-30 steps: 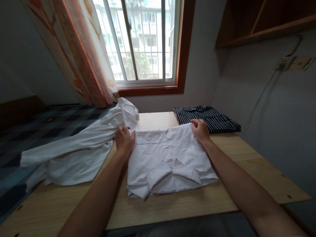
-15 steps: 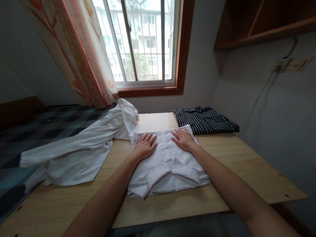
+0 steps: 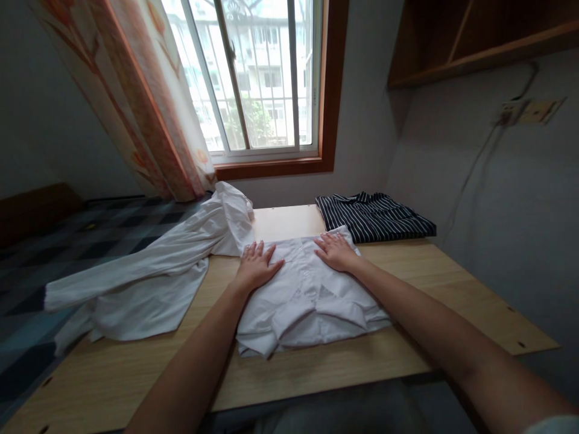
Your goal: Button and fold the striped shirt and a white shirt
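A folded white button-up shirt (image 3: 301, 289) lies on the wooden board in front of me, its collar toward me and its row of buttons facing up. Flat on the shirt's far left corner rests my left hand (image 3: 256, 265), fingers spread. My right hand (image 3: 335, 251) presses on the far right corner, palm down with its fingers apart. Neither hand grips the cloth. Both forearms reach in from the bottom of the view, one on each side of the shirt.
A second white shirt (image 3: 154, 283) sprawls unfolded at the left, over the wooden board (image 3: 434, 289) and the checked bed (image 3: 27, 259). A folded black striped shirt (image 3: 375, 217) lies at the back right. Behind are a curtain (image 3: 136, 102) and window (image 3: 257, 90); a shelf (image 3: 479, 54) hangs upper right.
My left hand has slid left toward the white shirt's edge, its thumb now spread wider. My right hand stays in nearly the same place. The camera view has tilted slightly.
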`<state>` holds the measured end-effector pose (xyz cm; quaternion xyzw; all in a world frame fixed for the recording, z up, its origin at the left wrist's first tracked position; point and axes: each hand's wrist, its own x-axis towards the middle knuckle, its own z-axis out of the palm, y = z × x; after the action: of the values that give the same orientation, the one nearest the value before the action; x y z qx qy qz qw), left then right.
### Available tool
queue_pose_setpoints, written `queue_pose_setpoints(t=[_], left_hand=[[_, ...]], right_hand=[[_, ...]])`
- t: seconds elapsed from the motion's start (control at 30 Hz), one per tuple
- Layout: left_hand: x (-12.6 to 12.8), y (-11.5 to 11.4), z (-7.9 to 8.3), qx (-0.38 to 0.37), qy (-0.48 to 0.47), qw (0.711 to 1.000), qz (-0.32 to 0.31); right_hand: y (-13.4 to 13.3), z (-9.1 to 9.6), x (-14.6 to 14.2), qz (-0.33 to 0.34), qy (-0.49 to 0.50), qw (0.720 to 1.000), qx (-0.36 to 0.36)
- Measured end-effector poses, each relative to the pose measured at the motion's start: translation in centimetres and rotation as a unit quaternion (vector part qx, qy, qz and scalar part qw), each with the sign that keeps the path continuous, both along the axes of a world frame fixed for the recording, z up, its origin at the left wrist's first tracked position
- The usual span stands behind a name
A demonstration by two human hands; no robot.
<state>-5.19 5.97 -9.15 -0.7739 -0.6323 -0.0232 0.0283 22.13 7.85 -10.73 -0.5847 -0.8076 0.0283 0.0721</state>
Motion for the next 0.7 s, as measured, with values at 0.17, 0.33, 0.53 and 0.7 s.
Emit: queue_pose_setpoints(t=[0.17,0.33,0.53,0.7], left_hand=[[0.3,0.0,0.0,-0.011,0.006,1.000,0.006],[0.2,-0.2,0.3,-0.011,-0.004,1.000,0.012],[0.2,-0.3,0.5,-0.014,-0.006,1.000,0.015],[0.2,-0.2,0.3,-0.013,-0.006,1.000,0.016]], right_hand=[[0.1,2.4,-3.9,-0.022,0.052,0.998,0.028],[0.5,2.0,-8.1,0.106,0.063,0.992,-0.001],[1.0,0.5,-8.3,0.102,0.070,0.992,-0.029],[1.1,0.5,-7.6,0.061,0.071,0.995,-0.024]])
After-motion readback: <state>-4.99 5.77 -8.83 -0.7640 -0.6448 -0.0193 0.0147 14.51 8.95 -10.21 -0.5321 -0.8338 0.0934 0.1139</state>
